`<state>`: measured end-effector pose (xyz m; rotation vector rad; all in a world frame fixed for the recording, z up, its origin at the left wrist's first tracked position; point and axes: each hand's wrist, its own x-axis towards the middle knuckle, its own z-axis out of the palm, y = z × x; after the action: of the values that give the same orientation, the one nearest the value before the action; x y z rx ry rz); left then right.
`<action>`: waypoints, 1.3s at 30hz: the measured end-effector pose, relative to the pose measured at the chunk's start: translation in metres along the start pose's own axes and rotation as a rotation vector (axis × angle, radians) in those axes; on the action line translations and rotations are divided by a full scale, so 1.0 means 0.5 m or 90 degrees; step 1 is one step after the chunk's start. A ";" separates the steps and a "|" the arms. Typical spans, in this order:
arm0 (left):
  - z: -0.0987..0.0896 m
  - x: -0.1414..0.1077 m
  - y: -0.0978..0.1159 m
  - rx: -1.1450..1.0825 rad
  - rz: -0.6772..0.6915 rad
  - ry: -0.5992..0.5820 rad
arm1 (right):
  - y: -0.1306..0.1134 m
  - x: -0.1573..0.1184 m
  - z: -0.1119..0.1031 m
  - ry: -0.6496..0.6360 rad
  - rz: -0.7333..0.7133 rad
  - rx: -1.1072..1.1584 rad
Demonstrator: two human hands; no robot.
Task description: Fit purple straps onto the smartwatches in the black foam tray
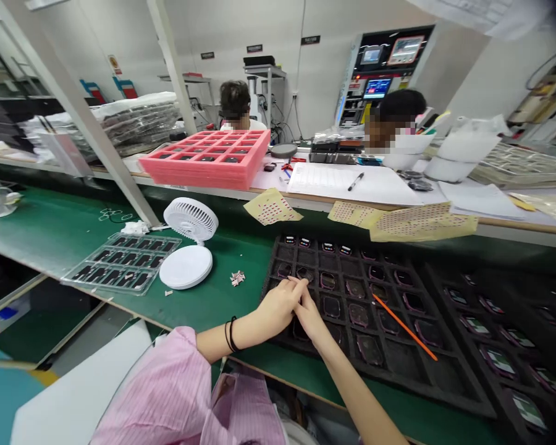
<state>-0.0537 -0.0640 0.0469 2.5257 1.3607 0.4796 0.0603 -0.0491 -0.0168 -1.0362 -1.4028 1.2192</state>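
Broadly, a green workbench (227, 303) spreads beneath the hands, and on it, directly under them and reaching to their right, lies a black foam tray (454, 377) divided into pockets. Many of these pockets hold dark, square, watch-like cases (329, 280); some sit just beyond the fingertips, others to the right of the hands and closer to the body. A white desk fan (188, 267) stands to the left of the hands. Judging by the pose, the step is close fingertip work above the foam; it probably goes best with steady wrists, forearms lifted clear of the filled pockets, and a light touch at the rims of the cases rather than on their faces. The left hand (278, 307) and the right hand (308, 314) meet, touching, with fingers bent and drawn together rather than spread; whether a small part is pinched between them, or either is empty, I cannot tell. An orange stick (405, 327) rests across the tray to the right of the hands, free of both. Smallest, a cluster of pale pieces (237, 278) lies to their left, where a sleeve could easily sweep it.
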 end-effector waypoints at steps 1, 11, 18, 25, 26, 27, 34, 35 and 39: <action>-0.006 -0.006 -0.008 -0.037 0.015 0.004 | -0.001 -0.004 0.003 0.003 0.011 0.016; -0.091 -0.073 -0.237 0.033 -0.384 0.058 | -0.041 -0.039 -0.038 0.031 0.261 0.369; -0.046 -0.080 -0.271 0.039 -0.426 0.021 | -0.034 -0.038 -0.034 0.033 0.248 0.399; -0.038 -0.074 -0.296 0.016 -0.468 0.006 | -0.036 -0.042 -0.035 0.044 0.243 0.403; -0.038 -0.073 -0.301 0.008 -0.468 0.000 | -0.035 -0.042 -0.034 0.043 0.240 0.402; -0.038 -0.071 -0.306 0.000 -0.468 -0.007 | -0.035 -0.042 -0.034 0.043 0.238 0.402; -0.047 -0.068 -0.335 -0.046 -0.462 -0.038 | -0.039 -0.043 -0.032 0.060 0.231 0.413; -0.046 -0.069 -0.336 -0.047 -0.459 -0.035 | -0.039 -0.043 -0.032 0.061 0.230 0.415; -0.039 -0.073 -0.332 -0.042 -0.455 -0.021 | -0.041 -0.043 -0.032 0.061 0.222 0.416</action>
<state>-0.2071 -0.0038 -0.0001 1.7985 2.0378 0.3164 0.0796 -0.0702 0.0009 -0.8662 -0.6717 1.7025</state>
